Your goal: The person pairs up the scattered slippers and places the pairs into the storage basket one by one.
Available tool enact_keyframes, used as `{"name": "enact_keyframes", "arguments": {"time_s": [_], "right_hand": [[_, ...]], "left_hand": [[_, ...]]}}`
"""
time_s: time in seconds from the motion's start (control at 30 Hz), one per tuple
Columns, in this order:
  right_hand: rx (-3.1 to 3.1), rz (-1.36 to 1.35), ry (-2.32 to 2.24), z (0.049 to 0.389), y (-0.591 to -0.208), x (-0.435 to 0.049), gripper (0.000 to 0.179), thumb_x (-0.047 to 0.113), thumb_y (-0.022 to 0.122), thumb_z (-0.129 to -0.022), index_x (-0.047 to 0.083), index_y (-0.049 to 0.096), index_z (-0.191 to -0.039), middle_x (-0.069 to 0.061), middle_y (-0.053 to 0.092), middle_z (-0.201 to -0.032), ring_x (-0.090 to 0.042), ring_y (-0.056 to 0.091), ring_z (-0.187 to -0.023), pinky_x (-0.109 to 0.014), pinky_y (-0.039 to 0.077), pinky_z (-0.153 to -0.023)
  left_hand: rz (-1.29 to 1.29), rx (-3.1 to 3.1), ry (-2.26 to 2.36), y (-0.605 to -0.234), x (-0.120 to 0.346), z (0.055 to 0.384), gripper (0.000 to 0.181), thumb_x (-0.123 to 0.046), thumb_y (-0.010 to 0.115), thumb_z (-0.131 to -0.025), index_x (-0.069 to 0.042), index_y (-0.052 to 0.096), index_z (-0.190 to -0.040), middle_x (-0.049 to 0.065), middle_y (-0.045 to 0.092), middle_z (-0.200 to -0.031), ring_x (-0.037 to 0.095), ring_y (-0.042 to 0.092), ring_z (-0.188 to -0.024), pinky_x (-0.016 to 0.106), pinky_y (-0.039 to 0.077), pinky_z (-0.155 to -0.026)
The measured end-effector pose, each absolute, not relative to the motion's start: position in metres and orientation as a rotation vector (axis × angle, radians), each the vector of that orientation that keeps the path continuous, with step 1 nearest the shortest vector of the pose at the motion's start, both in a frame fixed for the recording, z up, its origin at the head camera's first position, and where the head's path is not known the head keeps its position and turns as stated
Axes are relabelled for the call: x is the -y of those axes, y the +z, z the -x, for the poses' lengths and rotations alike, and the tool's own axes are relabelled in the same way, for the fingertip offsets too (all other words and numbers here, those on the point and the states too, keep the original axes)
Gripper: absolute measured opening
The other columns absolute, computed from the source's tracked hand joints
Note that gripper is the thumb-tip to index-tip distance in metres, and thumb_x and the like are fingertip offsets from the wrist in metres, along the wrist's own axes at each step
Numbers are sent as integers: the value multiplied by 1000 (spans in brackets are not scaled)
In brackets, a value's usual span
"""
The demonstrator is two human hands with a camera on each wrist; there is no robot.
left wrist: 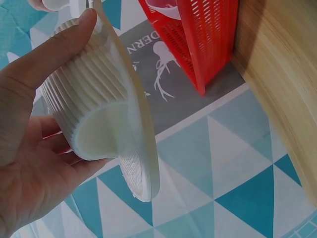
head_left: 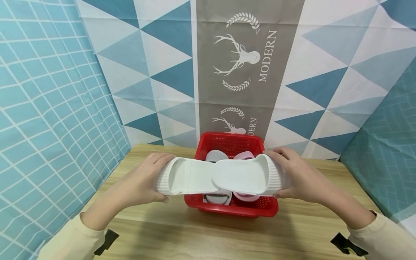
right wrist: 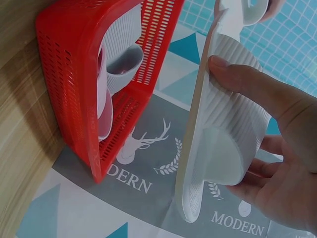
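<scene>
Two white slide slippers are held up in front of and above a red plastic basket (head_left: 234, 213), their heel ends overlapping in the middle. My left hand (head_left: 146, 178) grips the left white slipper (head_left: 191, 177) around its ribbed strap, thumb along the edge. Around the strap of the right white slipper (head_left: 242, 176) curls my right hand (head_left: 297, 177). Inside the basket lie a pair of grey slippers (head_left: 217, 156) and a pair of pink slippers (head_left: 243, 155), partly hidden behind the white ones. In the right wrist view, the grey slipper (right wrist: 124, 64) shows a ribbed strap.
The basket stands on a wooden table (head_left: 182, 234) close to the back wall cloth (head_left: 169, 54) with triangles and deer prints. A blue grid-patterned cloth (head_left: 42, 90) hangs at the left, and a green cloth (head_left: 390, 137) at the right.
</scene>
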State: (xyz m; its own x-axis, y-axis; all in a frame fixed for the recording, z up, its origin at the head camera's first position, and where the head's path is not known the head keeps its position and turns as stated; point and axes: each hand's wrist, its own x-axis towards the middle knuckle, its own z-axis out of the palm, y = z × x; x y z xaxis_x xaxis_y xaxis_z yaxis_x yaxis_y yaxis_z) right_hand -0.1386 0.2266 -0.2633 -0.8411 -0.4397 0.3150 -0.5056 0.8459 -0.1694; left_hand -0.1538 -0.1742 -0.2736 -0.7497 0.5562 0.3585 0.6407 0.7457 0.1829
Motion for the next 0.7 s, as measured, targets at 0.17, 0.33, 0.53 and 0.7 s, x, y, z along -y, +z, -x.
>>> {"name": "enact_keyframes", "arguments": {"time_s": [0.17,0.33,0.53,0.7], "right_hand": [[2769,-720,368,138,-263,-227,105,26,97,-45,15,47,-137,-9,50,-132,-27,49,-113,-41,60,-71],[2768,-735,367,137,-264,-228,106,26,97,-45,14,47,-138,-8,50,-131,-26,50,-113,-40,60,-71],[2774,-750,351,138,-266,-228,104,26,96,-46,12,48,-137,-8,50,-130,-26,50,-113,-40,60,-72],[2764,-758,342,138,-266,-229,104,26,96,-46,12,48,-137,-8,50,-130,-25,50,-113,-39,60,-72]], "left_hand": [[949,2656,-429,-275,174,153,100,-21,96,-46,-5,48,-132,10,54,-129,27,49,-116,46,54,-88],[950,2654,-431,-276,173,153,100,-20,96,-45,-5,47,-132,10,54,-129,27,49,-116,46,54,-88],[952,2667,-434,-277,171,152,101,-21,96,-45,-5,47,-132,10,54,-130,26,48,-117,45,54,-89],[960,2664,-427,-277,170,153,101,-22,96,-45,-5,47,-132,9,54,-129,26,48,-117,45,54,-90]]}}
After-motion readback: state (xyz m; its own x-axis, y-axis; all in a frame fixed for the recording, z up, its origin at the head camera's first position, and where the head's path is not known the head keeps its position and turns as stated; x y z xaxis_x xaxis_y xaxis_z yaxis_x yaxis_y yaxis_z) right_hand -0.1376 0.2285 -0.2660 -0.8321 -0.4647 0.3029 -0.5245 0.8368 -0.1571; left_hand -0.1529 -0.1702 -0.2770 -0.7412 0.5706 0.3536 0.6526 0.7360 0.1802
